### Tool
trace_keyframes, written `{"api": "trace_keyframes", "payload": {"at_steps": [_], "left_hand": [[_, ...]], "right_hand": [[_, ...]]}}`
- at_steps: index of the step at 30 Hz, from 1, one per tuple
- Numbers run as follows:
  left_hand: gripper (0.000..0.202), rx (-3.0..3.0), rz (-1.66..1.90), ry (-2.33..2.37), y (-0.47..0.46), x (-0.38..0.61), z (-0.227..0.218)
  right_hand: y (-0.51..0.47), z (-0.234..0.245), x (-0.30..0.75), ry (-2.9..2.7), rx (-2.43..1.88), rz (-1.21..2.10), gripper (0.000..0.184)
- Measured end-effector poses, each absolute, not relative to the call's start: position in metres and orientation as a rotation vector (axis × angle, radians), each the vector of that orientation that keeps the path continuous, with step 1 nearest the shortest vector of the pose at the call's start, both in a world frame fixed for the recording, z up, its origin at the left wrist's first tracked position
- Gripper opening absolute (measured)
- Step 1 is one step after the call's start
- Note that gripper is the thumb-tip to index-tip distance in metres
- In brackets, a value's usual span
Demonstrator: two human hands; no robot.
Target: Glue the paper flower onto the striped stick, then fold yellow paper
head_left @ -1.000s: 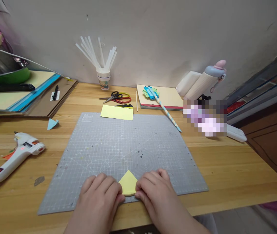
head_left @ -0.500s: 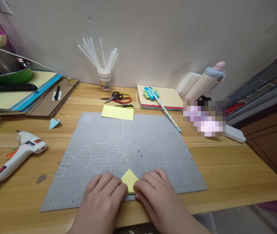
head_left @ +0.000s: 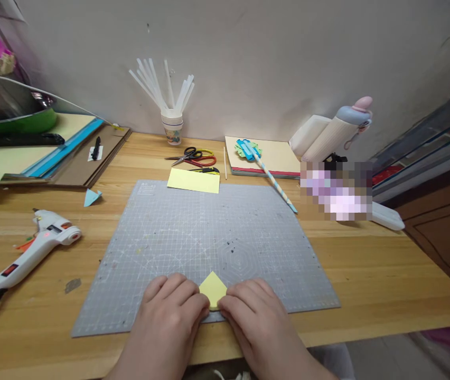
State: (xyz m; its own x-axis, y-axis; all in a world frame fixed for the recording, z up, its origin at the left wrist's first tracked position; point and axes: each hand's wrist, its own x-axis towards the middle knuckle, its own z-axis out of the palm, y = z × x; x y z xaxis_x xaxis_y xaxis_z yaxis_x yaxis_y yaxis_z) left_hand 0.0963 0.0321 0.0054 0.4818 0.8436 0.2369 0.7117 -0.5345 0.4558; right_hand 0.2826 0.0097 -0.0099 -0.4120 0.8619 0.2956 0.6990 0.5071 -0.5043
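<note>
A small piece of yellow paper (head_left: 213, 289) lies at the near edge of the grey cutting mat (head_left: 177, 232), one corner pointing away from me. My left hand (head_left: 171, 311) is closed on its left side, thumb and fingers pinching the near edge. On the opposite side, my right hand (head_left: 254, 314) pinches the paper the same way. The fingertips of both hands almost meet at the near edge and cover the paper's two side corners. A yellow paper strip (head_left: 194, 181) rests across the mat's far edge.
Left of the mat lies a white hot glue gun (head_left: 37, 248) with a blue paper scrap (head_left: 92, 197) behind it. Farther back are scissors (head_left: 193, 157), a cutter (head_left: 209, 170) and a paper cup (head_left: 172, 129) of white sticks. A striped paper stick (head_left: 274, 182) leans on a pad (head_left: 276, 158).
Both hands stay on the yellow paper; the right fingers have shifted slightly along its near edge. The whole view has moved a little, so everything sits slightly farther right.
</note>
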Motion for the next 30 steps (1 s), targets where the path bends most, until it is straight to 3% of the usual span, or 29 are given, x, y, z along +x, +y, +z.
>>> {"api": "trace_keyframes", "payload": {"at_steps": [17, 30], "left_hand": [[0.013, 2.535, 0.608, 1.362, 0.029, 0.094, 0.006], [0.030, 2.898, 0.695, 1.414, -0.005, 0.090, -0.033]], "right_hand": [[0.012, -0.013, 0.282, -2.252, -1.259, 0.361, 0.021], [0.009, -0.012, 0.278, -2.204, -1.296, 0.221, 0.022]]}}
